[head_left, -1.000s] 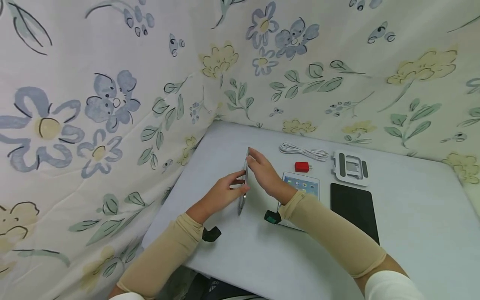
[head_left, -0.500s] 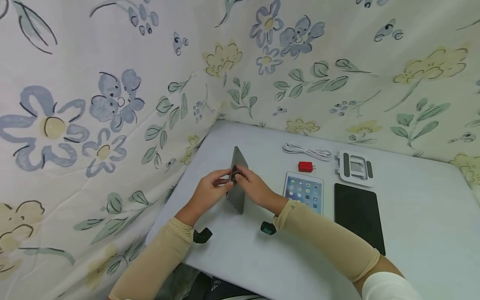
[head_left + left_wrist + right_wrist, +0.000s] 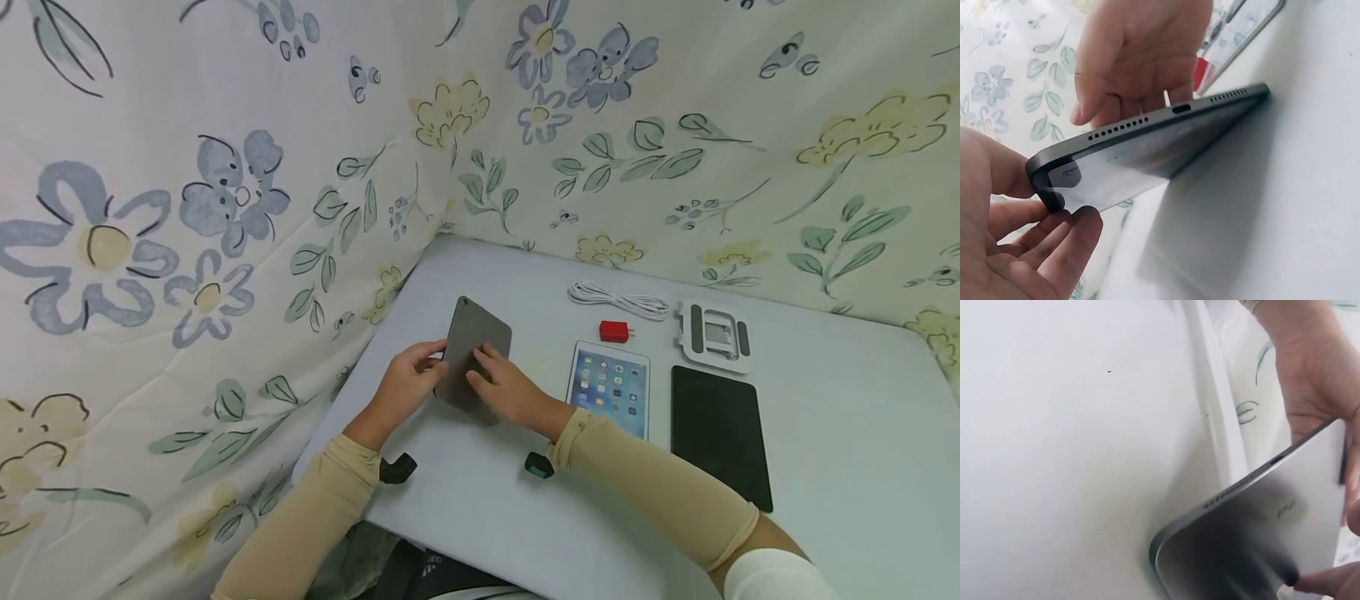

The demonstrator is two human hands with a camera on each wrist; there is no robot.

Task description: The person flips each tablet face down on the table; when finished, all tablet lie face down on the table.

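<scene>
A grey tablet (image 3: 474, 329) stands tilted over the left part of the table, its back with a corner camera showing in the head view. My left hand (image 3: 405, 385) pinches its left edge, thumb on the back and fingers on the screen side. The fingertips of my right hand (image 3: 513, 390) touch the back near its middle, without gripping. In the left wrist view the tablet's screen (image 3: 1122, 181) looks dark and reflective, and its lower edge has speaker holes and a port. A faint "iPad" mark shows on the back (image 3: 1254, 531) in the right wrist view.
On the white table (image 3: 465, 500), right of my hands, lie a white tablet (image 3: 611, 387) with a lit icon screen and a black tablet (image 3: 718, 433). Behind them are a red charger plug (image 3: 613, 332), a coiled white cable (image 3: 618, 301) and a silver folding stand (image 3: 720, 337). Floral cloth (image 3: 337, 125) hangs around.
The grey tablet has turned from edge-on, so its back now faces the head camera. My right hand has gone from its upper edge down to fingertips on the back; the left still holds the edge.
</scene>
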